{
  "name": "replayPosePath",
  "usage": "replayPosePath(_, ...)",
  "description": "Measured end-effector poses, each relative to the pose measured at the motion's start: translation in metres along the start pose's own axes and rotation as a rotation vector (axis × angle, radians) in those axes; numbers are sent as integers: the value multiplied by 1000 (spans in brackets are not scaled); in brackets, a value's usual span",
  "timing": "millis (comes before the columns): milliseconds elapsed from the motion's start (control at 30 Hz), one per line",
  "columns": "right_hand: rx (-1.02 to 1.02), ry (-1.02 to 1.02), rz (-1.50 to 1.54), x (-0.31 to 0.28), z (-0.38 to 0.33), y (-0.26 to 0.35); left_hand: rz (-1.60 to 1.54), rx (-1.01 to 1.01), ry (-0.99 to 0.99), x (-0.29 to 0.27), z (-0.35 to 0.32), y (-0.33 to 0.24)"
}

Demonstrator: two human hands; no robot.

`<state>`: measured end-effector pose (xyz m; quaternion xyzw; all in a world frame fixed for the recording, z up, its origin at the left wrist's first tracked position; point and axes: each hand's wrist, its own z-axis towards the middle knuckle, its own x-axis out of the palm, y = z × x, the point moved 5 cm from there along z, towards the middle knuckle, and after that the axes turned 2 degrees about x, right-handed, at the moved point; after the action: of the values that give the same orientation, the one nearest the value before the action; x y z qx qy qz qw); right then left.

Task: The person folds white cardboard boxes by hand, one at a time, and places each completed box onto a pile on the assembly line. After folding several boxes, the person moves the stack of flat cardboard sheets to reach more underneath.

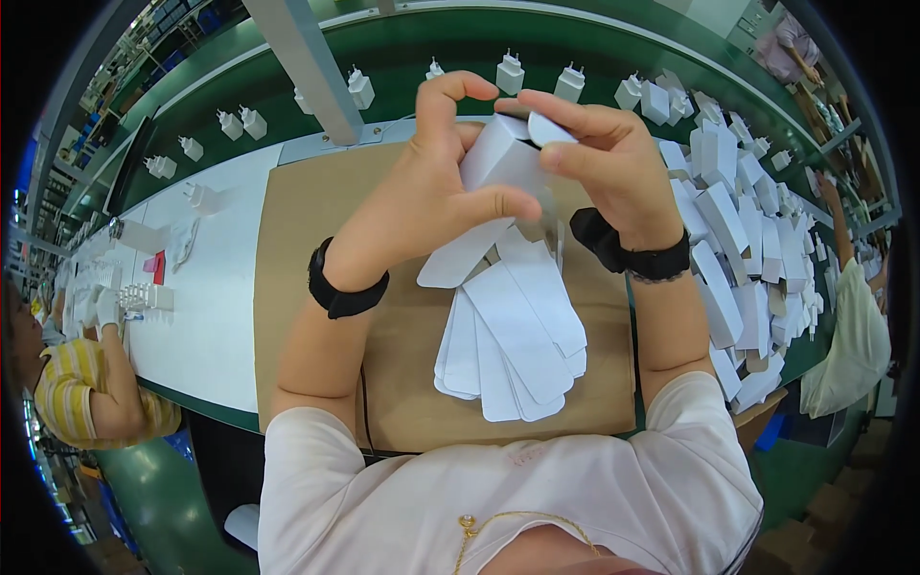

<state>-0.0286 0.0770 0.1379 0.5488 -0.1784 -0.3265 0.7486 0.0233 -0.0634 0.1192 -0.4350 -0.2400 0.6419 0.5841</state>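
Note:
A small white carton [500, 161] is raised above the brown work mat, its top end facing away from me. My left hand [422, 196] wraps round its left side, thumb across the near face. At the carton's upper end, my right hand [618, 158] pinches a rounded white flap [549, 130] between thumb and fingers. A dark gap shows beside that flap; what lies inside is hidden. Under my hands, flattened white cartons [522, 335] lie fanned out in a loose stack on the brown mat [316, 206].
White plug chargers [510, 73] stand spaced along the green belt [412, 46] beyond the table. A heap of white boxes [733, 235] fills the right side. A grey post [307, 67] rises at the far edge. People work at left [96, 393] and right [848, 326].

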Motion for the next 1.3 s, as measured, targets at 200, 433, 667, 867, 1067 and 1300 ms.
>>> replayPosePath(200, 103, 93, 122, -4, -2, -9, -24, -97, -14, 8, 0, -1)
replayPosePath(433, -292, 35, -270, 6, 1, -9, -74, -157, -83, -2, 4, 2)
replayPosePath(667, -314, -501, -505, -48, -6, 13, 228, -135, -145, -8, 0, 34)
replayPosePath(867, -536, -967, -1471, -132, -12, -2, 671, -397, 342, 24, -5, 40)
replayPosePath(1067, -266, -757, -1011, -105, -10, 9, 505, -355, 279, 12, -2, 41)
replayPosePath(1300, 103, 75, -703, 6, -16, 4, 16, -525, 37, -12, 2, 33)
